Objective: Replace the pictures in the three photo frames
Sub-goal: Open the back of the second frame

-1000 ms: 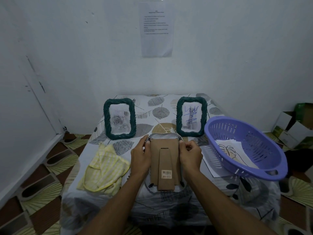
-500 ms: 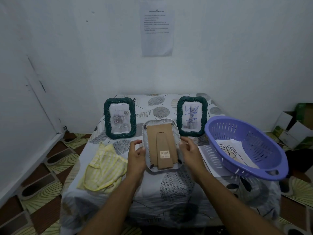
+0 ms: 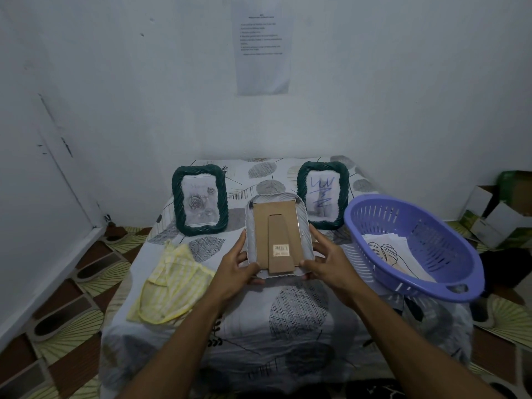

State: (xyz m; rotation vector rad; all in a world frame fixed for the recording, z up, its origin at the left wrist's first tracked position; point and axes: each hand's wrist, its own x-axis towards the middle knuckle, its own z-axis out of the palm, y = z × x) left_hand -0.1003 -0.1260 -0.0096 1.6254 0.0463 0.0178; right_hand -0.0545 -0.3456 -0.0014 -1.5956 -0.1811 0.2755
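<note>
A white-rimmed photo frame (image 3: 278, 234) is held upright with its brown cardboard back and stand facing me. My left hand (image 3: 234, 264) grips its lower left edge and my right hand (image 3: 328, 262) grips its lower right edge. Behind it stand two dark green rope-edged frames: the left green frame (image 3: 198, 200) shows a rose picture, the right green frame (image 3: 323, 194) shows blue scribbles. Loose pictures (image 3: 387, 251) lie in the purple basket (image 3: 449, 286).
A yellow checked cloth (image 3: 169, 283) lies on the patterned tablecloth (image 3: 296, 312) at the left. A sheet of paper sticks out under the basket. Cardboard boxes (image 3: 495, 214) sit on the floor at the right. White walls close in behind and on the left.
The white frame has risen from lying near the table's front edge to upright between the green frames. Both hands slid from its top edge to its lower sides.
</note>
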